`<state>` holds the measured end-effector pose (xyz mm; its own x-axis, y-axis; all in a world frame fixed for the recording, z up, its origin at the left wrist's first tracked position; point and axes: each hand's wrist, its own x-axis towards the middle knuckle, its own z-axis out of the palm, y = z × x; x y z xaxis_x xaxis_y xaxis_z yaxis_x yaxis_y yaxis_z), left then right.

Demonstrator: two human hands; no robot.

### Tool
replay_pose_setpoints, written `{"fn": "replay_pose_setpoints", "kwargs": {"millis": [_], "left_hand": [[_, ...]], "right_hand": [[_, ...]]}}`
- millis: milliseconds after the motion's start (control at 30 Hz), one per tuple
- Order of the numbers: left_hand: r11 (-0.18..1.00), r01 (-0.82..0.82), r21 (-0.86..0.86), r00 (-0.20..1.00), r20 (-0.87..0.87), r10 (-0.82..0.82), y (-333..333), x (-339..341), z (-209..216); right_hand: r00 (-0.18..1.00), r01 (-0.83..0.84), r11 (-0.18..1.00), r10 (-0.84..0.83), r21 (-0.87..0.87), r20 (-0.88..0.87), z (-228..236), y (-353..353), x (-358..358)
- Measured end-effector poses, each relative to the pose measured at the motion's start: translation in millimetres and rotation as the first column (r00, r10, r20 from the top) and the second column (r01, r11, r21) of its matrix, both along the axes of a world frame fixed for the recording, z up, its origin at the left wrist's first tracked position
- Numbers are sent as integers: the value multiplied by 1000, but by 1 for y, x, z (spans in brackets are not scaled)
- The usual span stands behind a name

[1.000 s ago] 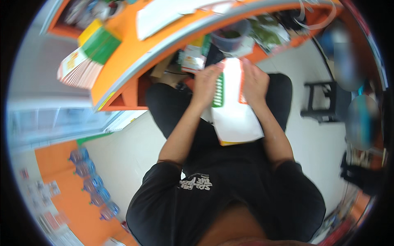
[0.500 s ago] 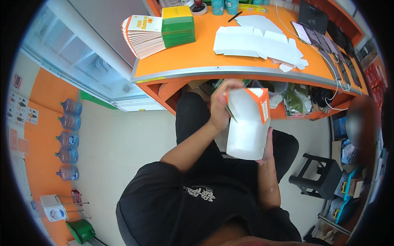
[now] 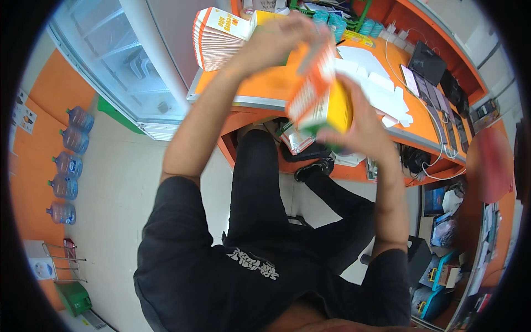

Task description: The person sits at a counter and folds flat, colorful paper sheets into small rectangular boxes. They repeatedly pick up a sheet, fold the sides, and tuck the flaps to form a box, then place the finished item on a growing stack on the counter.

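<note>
A small folding carton (image 3: 315,94), orange, white, yellow and green, is smeared by motion above the desk's front edge. My right hand (image 3: 362,130) is wrapped round its lower right side, the thumb near the green part. Over the carton's raised upper end reaches my left hand (image 3: 276,41), too blurred to show whether its fingers grip that end. Behind my left forearm a fanned stack of flat printed cartons (image 3: 221,41) lies on the desk. White unfolded cartons (image 3: 381,91) lie to the right, partly behind my right hand.
The orange desk (image 3: 207,83) has a metal front edge. Several phones (image 3: 434,99) with cables and a black laptop (image 3: 426,62) are at its right. Turquoise rolls (image 3: 336,25) stand at the back. A glass-door fridge (image 3: 124,61) is on the left; water bottles (image 3: 68,165) line the wall.
The carton has gone from above my lap, its white inside showing, up to the desk edge, and is turned to its printed outside. Both hands rose with it; the view shifted.
</note>
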<state>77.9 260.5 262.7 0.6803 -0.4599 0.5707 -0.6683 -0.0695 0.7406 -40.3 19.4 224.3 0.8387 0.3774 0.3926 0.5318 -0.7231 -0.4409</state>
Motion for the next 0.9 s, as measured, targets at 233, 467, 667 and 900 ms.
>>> {"fn": "replay_pose_setpoints", "kwargs": {"millis": [233,467,667,900], "left_hand": [[801,-555,224,830,85,551,98,119,100],[649,-594,476,772,110,626,140,181,73],[583,-637,505,744,202,637,182,181,27],[205,-790,578,611,710,351,192,152,6]], "right_hand": [[961,-62,988,97,-140,258,76,32,211],[983,-159,944,126,-288,-130,76,76,279],[951,-186,942,102,-278,-292,68,123,269],[996,69,877,-38,-475,75,25,164,264]]}}
